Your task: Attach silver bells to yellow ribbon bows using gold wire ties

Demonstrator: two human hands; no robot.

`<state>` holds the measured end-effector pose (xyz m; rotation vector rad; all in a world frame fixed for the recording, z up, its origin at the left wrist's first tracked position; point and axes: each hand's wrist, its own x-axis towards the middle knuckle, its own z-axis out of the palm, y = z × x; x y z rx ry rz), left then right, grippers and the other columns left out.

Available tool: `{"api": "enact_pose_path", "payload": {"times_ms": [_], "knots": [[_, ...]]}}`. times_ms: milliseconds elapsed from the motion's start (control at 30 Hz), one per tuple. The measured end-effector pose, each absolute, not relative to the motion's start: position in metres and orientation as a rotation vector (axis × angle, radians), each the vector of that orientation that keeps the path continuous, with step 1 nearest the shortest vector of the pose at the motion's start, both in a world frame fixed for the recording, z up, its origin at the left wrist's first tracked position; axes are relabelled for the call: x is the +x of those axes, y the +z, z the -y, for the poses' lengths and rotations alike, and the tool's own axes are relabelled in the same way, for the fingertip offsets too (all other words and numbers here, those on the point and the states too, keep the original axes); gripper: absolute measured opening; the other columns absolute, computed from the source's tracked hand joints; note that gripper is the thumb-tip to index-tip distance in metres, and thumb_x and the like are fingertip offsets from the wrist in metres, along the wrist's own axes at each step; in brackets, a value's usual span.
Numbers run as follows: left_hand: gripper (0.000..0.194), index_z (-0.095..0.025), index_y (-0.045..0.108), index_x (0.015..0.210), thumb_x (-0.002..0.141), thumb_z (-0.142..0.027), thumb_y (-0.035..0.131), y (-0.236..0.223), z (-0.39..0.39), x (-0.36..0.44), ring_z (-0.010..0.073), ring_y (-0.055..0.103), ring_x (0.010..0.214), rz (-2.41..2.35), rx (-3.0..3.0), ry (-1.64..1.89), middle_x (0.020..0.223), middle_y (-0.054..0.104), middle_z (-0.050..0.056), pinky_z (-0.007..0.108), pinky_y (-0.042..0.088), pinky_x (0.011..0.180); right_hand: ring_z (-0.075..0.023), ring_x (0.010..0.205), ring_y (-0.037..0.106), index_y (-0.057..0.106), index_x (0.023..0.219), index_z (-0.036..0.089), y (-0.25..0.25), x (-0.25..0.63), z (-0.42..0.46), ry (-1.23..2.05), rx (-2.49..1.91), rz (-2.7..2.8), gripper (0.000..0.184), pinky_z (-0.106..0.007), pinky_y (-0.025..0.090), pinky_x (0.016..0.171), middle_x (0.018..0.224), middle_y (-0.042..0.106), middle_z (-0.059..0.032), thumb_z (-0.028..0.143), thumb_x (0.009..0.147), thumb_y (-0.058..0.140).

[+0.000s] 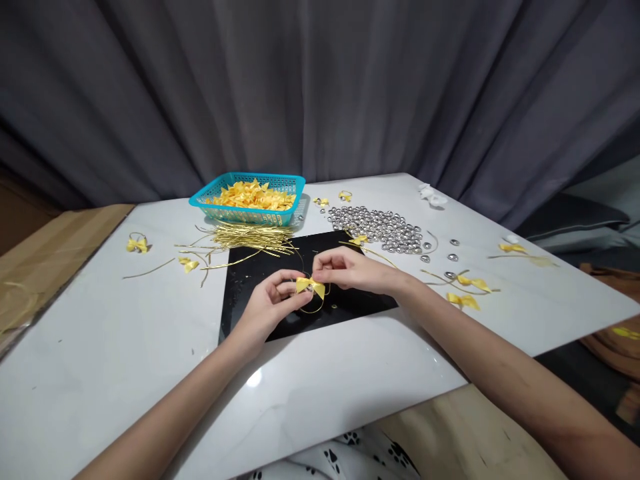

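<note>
Bare forearms (187,408) stretch across a white bench (350,360), left hand (265,307) and right hand (353,270) pinching a yellow bow (303,285) above a black mat (240,287). Seemingly light, soft and easily creased, it is best held at its knot.

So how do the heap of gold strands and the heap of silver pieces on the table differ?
The gold strands are long and thin, whereas the silver pieces are small and rounded. The gold strands lie criss-crossed just in front of the teal basket, while the silver pieces are spread out to the right of it. Both are shiny, and both have a few strays lying apart from the main heap.
</note>
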<state>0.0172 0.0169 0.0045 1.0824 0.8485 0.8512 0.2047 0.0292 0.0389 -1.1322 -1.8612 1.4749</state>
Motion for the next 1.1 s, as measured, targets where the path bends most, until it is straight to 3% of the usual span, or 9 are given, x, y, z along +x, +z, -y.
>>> {"api": "enact_pose_path", "payload": {"times_ms": [233, 400, 500, 667, 933, 1100], "knots": [[0.039, -0.018, 0.054, 0.101, 0.068, -0.021, 0.074, 0.0049, -0.0166, 0.0158, 0.0128, 0.065, 0.074, -0.768, 1.092, 0.804, 0.081, 0.072, 0.002, 0.022, 0.047, 0.067, -0.0041, 0.046, 0.030, 0.053, 0.070, 0.013, 0.0387, 0.2052, -0.0298, 1.482, -1.100, 1.868, 0.031, -0.019, 0.020, 0.042, 0.054, 0.044, 0.0068, 0.042, 0.075, 0.065], [0.036, -0.016, 0.061, 0.103, 0.071, -0.030, 0.071, 0.0041, -0.0184, 0.0133, 0.0100, 0.059, 0.067, -0.801, 1.127, 0.798, 0.075, 0.065, 0.000, 0.021, 0.046, 0.062, -0.0048, 0.049, 0.032, 0.053, 0.069, 0.013, 0.0391, 0.2045, -0.0302, 1.451, -1.108, 1.877, 0.032, -0.020, 0.022, 0.045, 0.054, 0.044, 0.0068, 0.041, 0.072, 0.068], [0.032, -0.016, 0.066, 0.096, 0.071, -0.036, 0.070, 0.0052, -0.0191, 0.0123, 0.0109, 0.057, 0.068, -0.867, 1.109, 0.848, 0.076, 0.063, 0.001, 0.022, 0.046, 0.062, -0.0047, 0.048, 0.031, 0.054, 0.069, 0.013, 0.0391, 0.2040, -0.0308, 1.437, -1.125, 1.879, 0.032, -0.020, 0.022, 0.045, 0.053, 0.043, 0.0073, 0.042, 0.071, 0.068], [0.026, -0.015, 0.069, 0.079, 0.060, -0.028, 0.079, 0.0082, -0.0200, 0.0145, 0.0099, 0.057, 0.064, -0.964, 1.097, 0.905, 0.069, 0.065, 0.001, 0.020, 0.045, 0.060, -0.0046, 0.048, 0.031, 0.054, 0.070, 0.013, 0.0396, 0.2027, -0.0309, 1.416, -1.158, 1.868, 0.033, -0.021, 0.022, 0.045, 0.056, 0.046, 0.0065, 0.044, 0.073, 0.066], [0.022, -0.015, 0.070, 0.075, 0.060, -0.029, 0.077, 0.0059, -0.0234, 0.0133, 0.0113, 0.061, 0.069, -0.962, 1.001, 0.950, 0.076, 0.068, 0.002, 0.023, 0.049, 0.068, -0.0041, 0.045, 0.025, 0.053, 0.069, 0.014, 0.0363, 0.2062, -0.0315, 1.386, -1.253, 2.021, 0.028, -0.021, 0.017, 0.044, 0.051, 0.033, 0.0093, 0.038, 0.074, 0.066], [0.023, -0.015, 0.069, 0.074, 0.062, -0.033, 0.075, 0.0037, -0.0249, 0.0122, 0.0104, 0.059, 0.067, -1.022, 1.073, 0.985, 0.074, 0.066, 0.002, 0.022, 0.049, 0.065, -0.0037, 0.044, 0.024, 0.051, 0.067, 0.014, 0.0378, 0.2053, -0.0311, 1.372, -1.278, 2.001, 0.024, -0.021, 0.017, 0.043, 0.050, 0.031, 0.0102, 0.033, 0.073, 0.066]]}}
